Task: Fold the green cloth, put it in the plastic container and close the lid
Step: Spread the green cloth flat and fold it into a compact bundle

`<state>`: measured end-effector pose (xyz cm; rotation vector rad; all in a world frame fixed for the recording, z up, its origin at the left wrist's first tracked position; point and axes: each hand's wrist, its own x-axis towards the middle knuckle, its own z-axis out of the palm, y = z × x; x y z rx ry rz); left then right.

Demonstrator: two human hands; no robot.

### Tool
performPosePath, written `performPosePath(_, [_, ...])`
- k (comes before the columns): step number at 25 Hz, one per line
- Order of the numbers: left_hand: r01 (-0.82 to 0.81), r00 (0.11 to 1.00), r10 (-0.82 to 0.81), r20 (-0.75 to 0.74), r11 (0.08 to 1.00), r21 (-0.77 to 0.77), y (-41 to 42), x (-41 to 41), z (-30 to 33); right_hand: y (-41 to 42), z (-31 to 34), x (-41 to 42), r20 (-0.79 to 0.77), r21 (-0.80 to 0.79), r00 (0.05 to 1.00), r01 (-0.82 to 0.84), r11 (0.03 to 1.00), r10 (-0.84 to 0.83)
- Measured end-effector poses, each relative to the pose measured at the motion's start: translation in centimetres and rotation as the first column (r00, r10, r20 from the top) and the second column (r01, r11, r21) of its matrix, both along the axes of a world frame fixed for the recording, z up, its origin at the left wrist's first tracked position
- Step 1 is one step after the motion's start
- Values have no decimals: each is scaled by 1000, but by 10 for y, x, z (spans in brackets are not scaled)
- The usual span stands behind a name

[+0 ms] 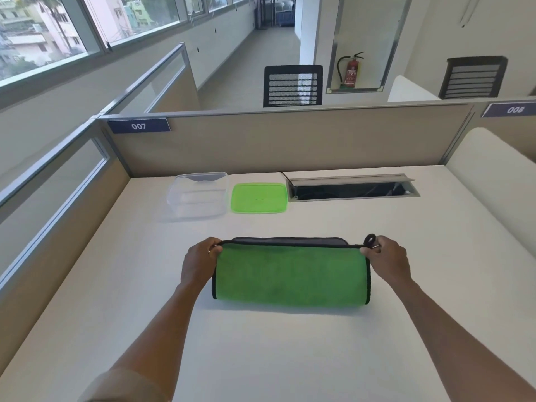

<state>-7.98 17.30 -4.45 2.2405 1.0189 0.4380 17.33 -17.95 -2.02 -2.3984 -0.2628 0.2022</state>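
A green cloth (291, 275) with black edging lies on the white desk, folded over so its near half arches up; a grey underside shows at its far edge. My left hand (198, 265) pinches the cloth's far left corner. My right hand (388, 261) pinches the far right corner, beside a small black hanging loop. A clear plastic container (198, 195) stands open at the back of the desk. Its green lid (259, 198) lies flat just to the right of it, apart from it.
An open cable tray (352, 188) is set into the desk at the back right. Beige partition walls (290, 140) close off the desk at the back and left. Bare white desk surface (290, 358) lies between the cloth and me.
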Motion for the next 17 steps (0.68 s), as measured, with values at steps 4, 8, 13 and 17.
performPosePath(4, [-27,999,26,-44,999,-19,22,28,-11,26,-14,23,-46,-12,997,62,998,-62])
performPosePath(8, [-29,996,25,-91,999,-45,36,49,-23,44,-30,38,-94,-42,989,112,993,-116])
performPosePath(13, [-59,992,52,-113,996,-60,47,65,-36,58,-44,54,-89,-64,988,121,991,-127])
performPosePath(17, [-77,989,67,-131,995,-71,50,72,-43,64,-52,62,-79,-82,987,131,988,-138])
